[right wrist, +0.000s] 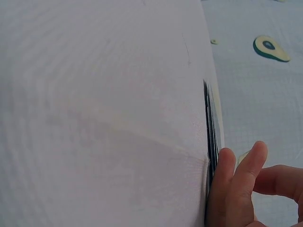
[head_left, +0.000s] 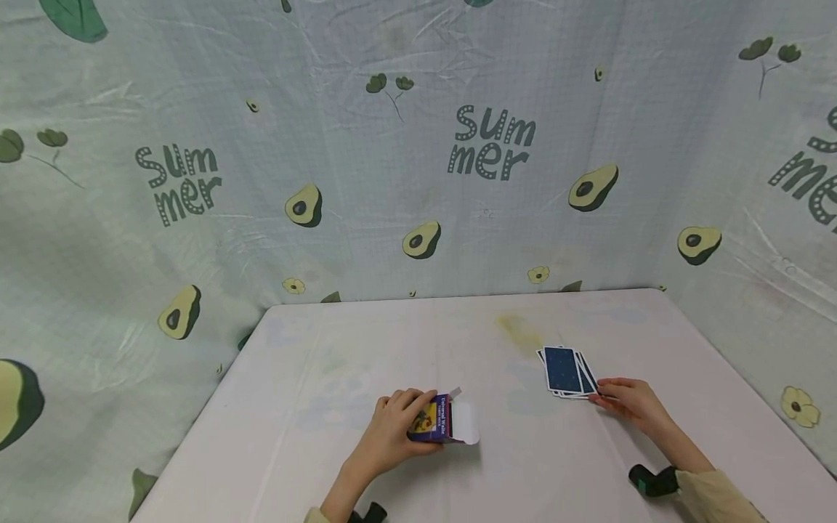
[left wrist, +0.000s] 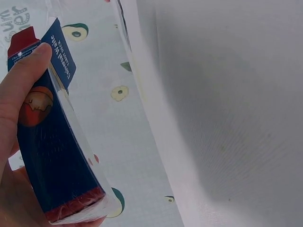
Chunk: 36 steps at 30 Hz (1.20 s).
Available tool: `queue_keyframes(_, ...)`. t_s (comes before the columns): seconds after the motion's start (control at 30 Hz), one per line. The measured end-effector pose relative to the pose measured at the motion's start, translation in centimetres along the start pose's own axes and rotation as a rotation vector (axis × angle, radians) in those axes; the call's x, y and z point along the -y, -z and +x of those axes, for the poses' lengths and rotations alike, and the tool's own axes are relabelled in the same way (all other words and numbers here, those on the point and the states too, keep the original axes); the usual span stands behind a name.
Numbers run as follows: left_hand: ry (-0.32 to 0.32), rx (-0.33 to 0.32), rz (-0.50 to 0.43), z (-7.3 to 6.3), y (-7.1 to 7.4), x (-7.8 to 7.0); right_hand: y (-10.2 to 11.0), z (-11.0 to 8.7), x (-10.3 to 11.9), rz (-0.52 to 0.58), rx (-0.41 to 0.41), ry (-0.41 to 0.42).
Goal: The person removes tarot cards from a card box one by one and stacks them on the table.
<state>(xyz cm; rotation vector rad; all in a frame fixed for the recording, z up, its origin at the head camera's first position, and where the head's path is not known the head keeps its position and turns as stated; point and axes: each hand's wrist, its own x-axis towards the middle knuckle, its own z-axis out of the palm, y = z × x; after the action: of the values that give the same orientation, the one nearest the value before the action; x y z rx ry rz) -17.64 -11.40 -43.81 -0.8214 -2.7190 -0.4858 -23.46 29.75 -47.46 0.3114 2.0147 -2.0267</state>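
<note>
My left hand grips a blue tarot card box marked "Universal Waite", above the left-middle of the table. The box's white end flap stands open toward the right. In the left wrist view, the thumb lies over the blue side of the box near its open end. A stack of dark blue, white-bordered cards lies slightly fanned at the right of the table. At its lower right corner, the fingertips of my right hand touch the cards, fingers fairly straight.
The white table carries a yellowish stain behind the cards. A pale cloth printed with avocados and "summer" hangs around its back and sides. Black wrist devices show at both wrists, the right one near the tabletop.
</note>
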Motion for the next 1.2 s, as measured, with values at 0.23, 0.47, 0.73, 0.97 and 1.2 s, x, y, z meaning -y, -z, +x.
queue_keyframes(0.23,-0.009,-0.011,0.0,0.0,0.0,0.0,-0.1,-0.2,0.0,-0.001,0.011,0.005)
queue_keyframes(0.47,-0.022,-0.034,-0.006,0.3,0.0,-0.1,-0.7,-0.6,0.3,-0.1,0.01,0.022)
queue_keyframes(0.73,-0.014,-0.019,-0.02,0.5,0.2,-0.3,-1.8,-1.5,0.8,-0.091,0.055,0.037)
queue_keyframes(0.97,-0.02,-0.009,-0.007,0.6,0.5,-0.4,-3.2,-2.0,1.2,-0.082,0.117,0.031)
queue_keyframes(1.2,-0.03,-0.013,-0.005,0.9,0.6,-0.5,-5.0,-2.7,1.7,-0.144,0.169,0.05)
